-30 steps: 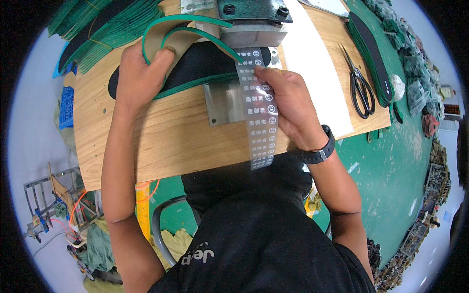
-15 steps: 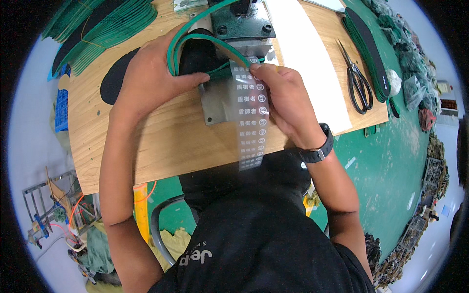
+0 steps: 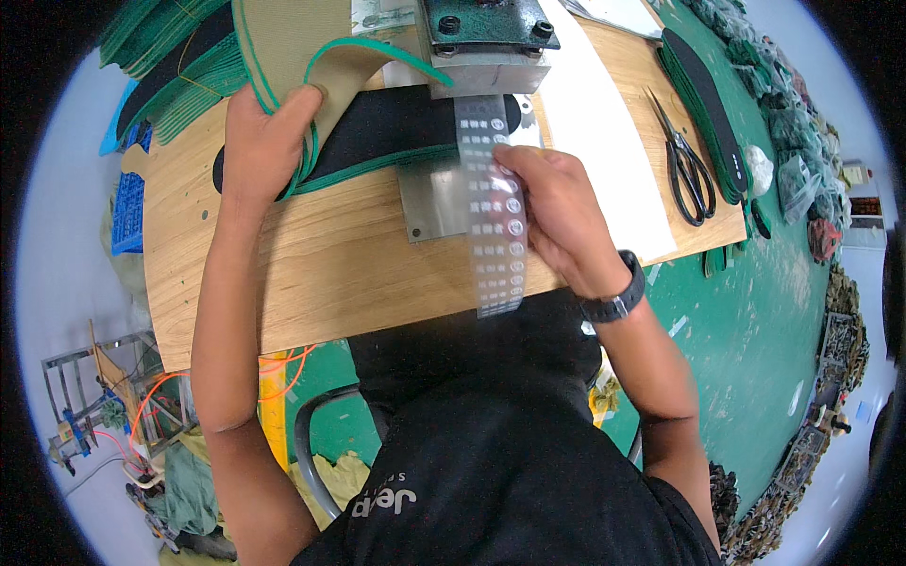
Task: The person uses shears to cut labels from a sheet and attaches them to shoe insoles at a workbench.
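Observation:
My left hand (image 3: 267, 141) grips a green-edged beige insole (image 3: 311, 57), bent upward at the far left of the wooden board (image 3: 311, 274). A black insole (image 3: 396, 127) with a green rim lies flat beneath it, reaching under the green-topped metal press (image 3: 486, 42). My right hand (image 3: 552, 212) pinches a clear strip of small printed labels (image 3: 495, 226) that runs from under the press down over the board's front edge. A metal plate (image 3: 434, 203) lies under the strip.
Black scissors (image 3: 689, 170) lie on the board at the right, beside a stack of green-edged black insoles (image 3: 708, 104). A white sheet (image 3: 604, 141) runs across the board. More green insoles (image 3: 170, 47) pile at the far left. Bagged items (image 3: 793, 141) line the green floor at right.
My left hand has lifted and folded the beige insole up and leftward, uncovering the black insole. The label strip has shifted slightly with my right hand still on it.

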### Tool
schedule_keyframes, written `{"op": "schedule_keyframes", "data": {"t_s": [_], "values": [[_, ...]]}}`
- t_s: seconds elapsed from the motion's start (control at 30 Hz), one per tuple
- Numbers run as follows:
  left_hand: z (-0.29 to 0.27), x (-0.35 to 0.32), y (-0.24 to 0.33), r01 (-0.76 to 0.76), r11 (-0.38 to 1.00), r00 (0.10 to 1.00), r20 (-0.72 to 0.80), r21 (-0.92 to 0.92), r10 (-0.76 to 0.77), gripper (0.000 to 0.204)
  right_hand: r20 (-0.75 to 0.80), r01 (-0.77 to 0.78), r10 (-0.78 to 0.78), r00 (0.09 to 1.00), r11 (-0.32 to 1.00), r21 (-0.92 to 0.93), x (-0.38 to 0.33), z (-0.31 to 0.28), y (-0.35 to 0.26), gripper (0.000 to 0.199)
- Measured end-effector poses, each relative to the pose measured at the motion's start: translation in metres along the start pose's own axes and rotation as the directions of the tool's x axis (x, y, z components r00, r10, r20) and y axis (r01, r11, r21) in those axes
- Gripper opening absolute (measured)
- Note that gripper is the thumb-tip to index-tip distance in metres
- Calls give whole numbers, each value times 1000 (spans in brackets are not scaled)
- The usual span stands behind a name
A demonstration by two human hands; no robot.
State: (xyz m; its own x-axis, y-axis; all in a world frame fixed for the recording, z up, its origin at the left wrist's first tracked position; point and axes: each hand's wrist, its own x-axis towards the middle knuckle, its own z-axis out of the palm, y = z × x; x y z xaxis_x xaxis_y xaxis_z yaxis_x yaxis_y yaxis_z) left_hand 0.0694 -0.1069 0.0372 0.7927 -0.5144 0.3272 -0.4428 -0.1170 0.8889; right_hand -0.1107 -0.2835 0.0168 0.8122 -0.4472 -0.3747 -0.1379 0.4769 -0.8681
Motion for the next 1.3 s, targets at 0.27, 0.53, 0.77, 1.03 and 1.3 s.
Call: {"op": "schedule_keyframes", "data": {"t_s": [0.27,0.53,0.77,1.03,1.3], "values": [[4,1,-4,-41,998,999,-3,50,41,20,38,-5,7,999,999,-46,10,6,-5,27],[10,-5,6,86,982,993,62,169,-97,21,6,18,-17,1000,994,-110,14,6,1,28],[21,-8,7,-331,834,928,311,440,204,52,3,1,0,1000,991,-135,4,6,-5,29],[16,-6,-4,-311,843,928,331,439,170,36,-43,191,-192,980,981,-16,-3,-16,-7,20],[4,-3,3,-19,999,999,28,42,17,19,36,2,1,999,996,-84,2,-8,-9,23]]}}
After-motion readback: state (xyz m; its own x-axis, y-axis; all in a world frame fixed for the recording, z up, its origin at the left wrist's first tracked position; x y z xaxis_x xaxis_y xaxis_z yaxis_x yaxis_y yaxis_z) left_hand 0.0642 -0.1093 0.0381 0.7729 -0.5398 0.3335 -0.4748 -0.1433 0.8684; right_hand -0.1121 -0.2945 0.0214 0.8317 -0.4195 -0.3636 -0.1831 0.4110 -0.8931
